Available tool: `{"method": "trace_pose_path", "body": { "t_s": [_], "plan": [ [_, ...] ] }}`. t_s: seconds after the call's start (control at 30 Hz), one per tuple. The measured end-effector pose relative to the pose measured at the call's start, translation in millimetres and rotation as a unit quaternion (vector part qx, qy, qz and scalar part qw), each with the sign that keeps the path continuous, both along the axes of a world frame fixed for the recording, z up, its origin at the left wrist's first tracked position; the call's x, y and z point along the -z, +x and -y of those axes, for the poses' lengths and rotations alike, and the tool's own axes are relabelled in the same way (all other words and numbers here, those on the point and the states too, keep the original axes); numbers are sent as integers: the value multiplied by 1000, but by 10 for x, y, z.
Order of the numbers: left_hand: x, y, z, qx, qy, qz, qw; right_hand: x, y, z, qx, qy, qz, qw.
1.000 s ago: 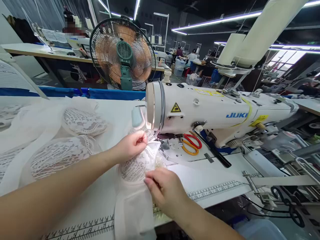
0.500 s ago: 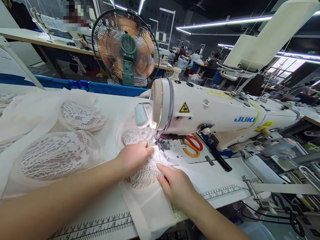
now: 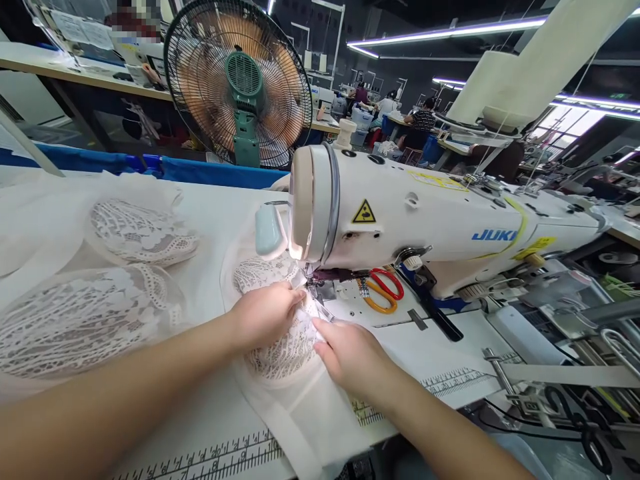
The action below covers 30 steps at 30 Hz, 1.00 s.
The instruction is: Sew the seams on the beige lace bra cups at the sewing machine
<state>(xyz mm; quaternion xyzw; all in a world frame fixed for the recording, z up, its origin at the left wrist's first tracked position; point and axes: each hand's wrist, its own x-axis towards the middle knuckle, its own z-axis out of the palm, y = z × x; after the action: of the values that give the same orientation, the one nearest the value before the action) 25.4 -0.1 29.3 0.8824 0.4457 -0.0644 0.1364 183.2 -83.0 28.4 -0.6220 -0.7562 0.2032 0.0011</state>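
A pale lace bra (image 3: pixel 287 357) lies under the needle area of the white sewing machine (image 3: pixel 430 200), its lower fabric and a band hanging toward the table's front edge. My left hand (image 3: pixel 267 315) is closed, thumb and fingers pinching the bra's edge just left of the presser foot (image 3: pixel 311 280). On the near right side of the lace cup, my right hand (image 3: pixel 355 353) pinches the edge between thumb and forefinger. Both hands stay close to the foot, and the fabric between them looks drawn flat. The exact stitch point is partly hidden.
More lace cup pieces (image 3: pixel 95 320) lie on the left of the table. Scissors with red and orange handles (image 3: pixel 383 298) rest behind the foot, beside a black-handled tool (image 3: pixel 440 317). A printed ruler scale (image 3: pixel 225 457) runs along the front edge. A large fan (image 3: pixel 240 80) stands behind.
The view has shifted slightly, so the left-hand pieces sit farther left. My right hand and the bra's edge are a little nearer the presser foot. Both hands keep their pinch.
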Motion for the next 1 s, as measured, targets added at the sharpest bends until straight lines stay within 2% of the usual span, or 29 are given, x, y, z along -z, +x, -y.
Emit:
{"method": "trace_pose_path", "body": {
  "t_s": [0.17,0.37,0.57,0.7,0.8,0.9,1.0],
  "plan": [
    [-11,8,-32,-16,-26,18,999,-19,8,-45,-7,-2,11,1000],
    [-17,14,-113,-21,-17,8,1000,-64,-16,-97,-10,-6,33,999],
    [-25,14,-231,-16,18,2,1000,-110,-111,-180,3,-16,123,992],
    [-11,25,-213,-24,74,4,997,-90,-108,-124,16,5,142,990],
    [14,1,-167,-39,151,9,988,-52,-43,9,-26,38,134,990],
    [37,-87,-107,-16,181,16,983,-10,30,132,-67,25,127,989],
    [54,-228,-7,56,174,74,980,22,79,176,-73,15,124,990]
  ]
}}
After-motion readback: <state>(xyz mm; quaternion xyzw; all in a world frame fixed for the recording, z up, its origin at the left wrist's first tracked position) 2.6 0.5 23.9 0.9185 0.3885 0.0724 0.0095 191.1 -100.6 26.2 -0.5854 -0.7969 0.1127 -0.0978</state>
